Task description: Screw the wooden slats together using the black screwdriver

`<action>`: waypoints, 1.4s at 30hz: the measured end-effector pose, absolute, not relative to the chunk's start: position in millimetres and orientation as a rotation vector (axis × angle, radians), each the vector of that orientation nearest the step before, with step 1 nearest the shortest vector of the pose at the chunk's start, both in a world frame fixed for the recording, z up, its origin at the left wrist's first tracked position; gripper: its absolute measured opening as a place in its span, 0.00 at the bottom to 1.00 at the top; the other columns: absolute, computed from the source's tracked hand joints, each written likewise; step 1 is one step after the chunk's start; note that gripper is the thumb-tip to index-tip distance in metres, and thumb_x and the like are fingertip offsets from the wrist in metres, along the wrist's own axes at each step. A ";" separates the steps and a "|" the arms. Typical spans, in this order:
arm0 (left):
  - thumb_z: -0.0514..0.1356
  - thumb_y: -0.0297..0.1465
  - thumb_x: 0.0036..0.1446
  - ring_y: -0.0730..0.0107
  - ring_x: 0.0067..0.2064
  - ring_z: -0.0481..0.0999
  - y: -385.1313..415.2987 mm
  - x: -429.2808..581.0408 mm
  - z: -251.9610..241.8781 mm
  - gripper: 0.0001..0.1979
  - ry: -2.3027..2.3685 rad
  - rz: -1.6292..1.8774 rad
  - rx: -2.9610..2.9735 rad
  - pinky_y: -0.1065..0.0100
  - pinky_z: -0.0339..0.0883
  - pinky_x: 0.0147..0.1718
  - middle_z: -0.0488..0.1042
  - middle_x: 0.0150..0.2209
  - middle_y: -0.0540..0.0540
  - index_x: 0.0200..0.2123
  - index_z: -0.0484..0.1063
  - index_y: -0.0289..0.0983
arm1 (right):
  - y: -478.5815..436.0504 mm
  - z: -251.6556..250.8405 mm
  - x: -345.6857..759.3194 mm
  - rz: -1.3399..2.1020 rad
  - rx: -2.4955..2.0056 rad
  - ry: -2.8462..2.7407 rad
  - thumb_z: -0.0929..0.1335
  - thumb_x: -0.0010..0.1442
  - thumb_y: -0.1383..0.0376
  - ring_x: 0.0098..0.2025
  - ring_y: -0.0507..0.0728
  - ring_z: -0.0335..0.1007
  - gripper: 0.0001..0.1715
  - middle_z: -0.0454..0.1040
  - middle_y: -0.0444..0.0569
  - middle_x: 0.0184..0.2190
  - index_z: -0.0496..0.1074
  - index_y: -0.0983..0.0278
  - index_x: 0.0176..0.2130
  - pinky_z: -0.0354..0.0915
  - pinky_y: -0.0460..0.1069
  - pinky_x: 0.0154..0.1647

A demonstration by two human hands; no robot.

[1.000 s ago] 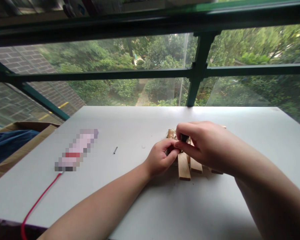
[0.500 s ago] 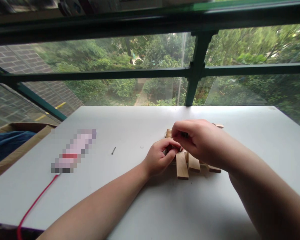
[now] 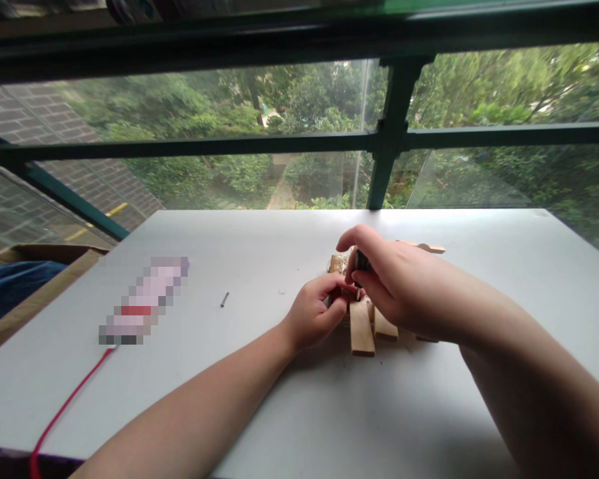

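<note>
My right hand (image 3: 382, 274) curled round a dark-handled tool (image 3: 362, 261), tip at far end of wooden slat (image 3: 363, 332), my left hand (image 3: 313, 313) nearly closed, hold unclear

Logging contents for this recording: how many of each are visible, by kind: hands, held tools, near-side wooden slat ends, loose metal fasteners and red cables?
Hands: 2, left hand and right hand
Dark-handled tool: 1
Wooden slat ends: 3, one mostly hidden
Loose metal fastener: 1
Red cable: 1
Total: 8
</note>
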State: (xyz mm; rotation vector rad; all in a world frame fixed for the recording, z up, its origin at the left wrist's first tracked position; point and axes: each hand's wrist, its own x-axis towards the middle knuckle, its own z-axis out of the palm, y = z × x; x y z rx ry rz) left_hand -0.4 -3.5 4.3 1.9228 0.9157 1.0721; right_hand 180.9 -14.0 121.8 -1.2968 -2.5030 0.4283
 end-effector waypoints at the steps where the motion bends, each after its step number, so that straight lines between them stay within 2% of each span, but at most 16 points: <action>1: 0.53 0.25 0.57 0.69 0.36 0.74 -3.7 -0.2 4.7 0.08 0.924 1.067 1.926 0.69 0.67 0.38 0.76 0.35 0.48 0.36 0.72 0.35 | -14.0 122.4 180.6 0.403 -1.302 -2.512 0.59 0.63 0.65 0.32 0.56 0.69 0.19 0.76 0.48 0.34 0.59 0.59 0.54 0.54 0.47 0.29; 11: 0.54 0.27 0.59 0.71 0.35 0.72 -3.9 -0.2 3.1 0.08 0.938 1.088 1.965 0.71 0.66 0.37 0.76 0.35 0.48 0.37 0.73 0.35 | -10.4 125.9 179.1 0.229 -1.345 -2.517 0.63 0.62 0.57 0.27 0.54 0.67 0.09 0.74 0.44 0.27 0.69 0.58 0.39 0.53 0.48 0.29; 15: 0.54 0.27 0.59 0.71 0.35 0.72 -4.2 -0.3 2.1 0.08 0.955 1.093 1.983 0.71 0.66 0.37 0.76 0.34 0.48 0.37 0.74 0.35 | -7.4 124.0 179.0 0.185 -1.364 -2.487 0.64 0.61 0.55 0.26 0.53 0.64 0.13 0.71 0.44 0.23 0.70 0.59 0.31 0.52 0.48 0.28; 20: 0.56 0.28 0.59 0.70 0.36 0.74 -4.0 -0.4 1.1 0.08 0.940 1.103 1.943 0.70 0.68 0.37 0.77 0.35 0.47 0.40 0.74 0.36 | -5.7 123.4 177.7 0.159 -1.439 -2.427 0.64 0.61 0.54 0.22 0.51 0.57 0.16 0.67 0.44 0.20 0.67 0.61 0.27 0.48 0.48 0.25; 24: 0.56 0.28 0.59 0.69 0.38 0.75 -3.3 -0.8 1.0 0.08 0.909 1.086 1.927 0.69 0.69 0.38 0.77 0.37 0.46 0.40 0.74 0.36 | -4.9 122.0 175.6 0.195 -1.439 -2.387 0.63 0.61 0.56 0.22 0.51 0.56 0.14 0.67 0.44 0.21 0.69 0.61 0.29 0.48 0.47 0.25; 27: 0.56 0.29 0.59 0.69 0.37 0.74 -3.3 -1.0 0.8 0.08 0.924 1.085 1.937 0.70 0.69 0.38 0.77 0.36 0.46 0.40 0.74 0.36 | -4.1 120.5 173.7 0.258 -1.338 -2.379 0.64 0.60 0.61 0.27 0.52 0.61 0.08 0.72 0.45 0.27 0.71 0.61 0.35 0.50 0.47 0.27; 29: 0.55 0.29 0.59 0.70 0.35 0.73 -3.4 -1.2 0.3 0.08 0.949 1.097 1.964 0.70 0.68 0.37 0.76 0.34 0.47 0.38 0.74 0.36 | -4.4 119.9 173.1 0.319 -1.226 -2.427 0.64 0.60 0.64 0.29 0.51 0.62 0.07 0.72 0.44 0.29 0.71 0.61 0.35 0.51 0.47 0.29; 32: 0.55 0.29 0.59 0.70 0.35 0.72 -3.4 -1.7 -0.1 0.07 0.972 1.106 2.006 0.70 0.67 0.37 0.75 0.32 0.48 0.35 0.73 0.35 | -6.1 119.8 174.1 0.404 -1.117 -2.516 0.62 0.61 0.66 0.27 0.50 0.60 0.07 0.71 0.43 0.27 0.68 0.61 0.32 0.51 0.46 0.29; 37: 0.56 0.30 0.59 0.67 0.38 0.74 -3.2 -1.9 2.1 0.07 0.946 1.069 1.961 0.69 0.67 0.39 0.76 0.36 0.47 0.38 0.73 0.35 | -10.5 122.1 178.1 0.386 -1.156 -2.533 0.63 0.59 0.66 0.26 0.50 0.58 0.01 0.69 0.42 0.26 0.63 0.60 0.33 0.49 0.46 0.27; 42: 0.56 0.30 0.59 0.66 0.39 0.74 -2.5 -1.6 2.2 0.07 0.923 1.050 1.934 0.67 0.67 0.41 0.76 0.38 0.46 0.38 0.73 0.35 | -12.3 123.3 178.6 0.415 -1.182 -2.548 0.63 0.55 0.68 0.28 0.52 0.62 0.07 0.71 0.42 0.28 0.63 0.60 0.38 0.51 0.47 0.28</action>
